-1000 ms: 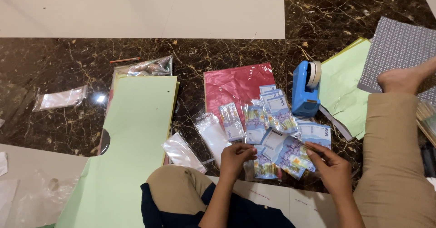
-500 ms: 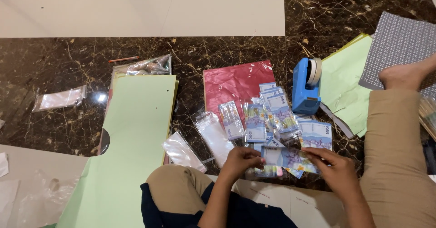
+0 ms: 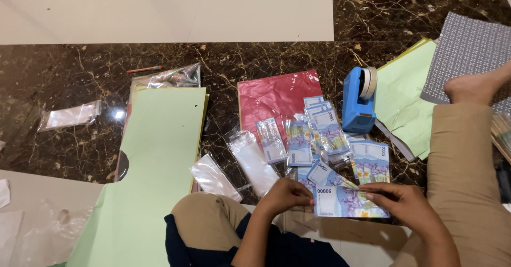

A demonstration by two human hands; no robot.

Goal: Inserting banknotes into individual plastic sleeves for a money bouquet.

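I sit on a dark marble floor. My left hand (image 3: 285, 195) and my right hand (image 3: 404, 203) together hold a small stack of blue banknotes (image 3: 343, 202) flat between them, left fingers at its left edge, right fingers on its top right corner. Just beyond lie more blue banknotes (image 3: 370, 160) loose on the floor, and several bundles of notes in clear sleeves (image 3: 298, 142) resting partly on a red sheet (image 3: 271, 96). Empty clear plastic sleeves (image 3: 253, 160) lie left of my left hand.
A blue tape dispenser (image 3: 357, 101) stands past the notes. Long pale green card (image 3: 159, 155) lies at left, more green sheets (image 3: 407, 94) and a grey patterned sheet (image 3: 468, 48) at right. My bare foot (image 3: 476, 86) rests at right. Plastic bags (image 3: 72, 115) lie at left.
My hands drew the notes together and lowered them toward my lap; the fanned notes are now squared into one stack held by both hands.
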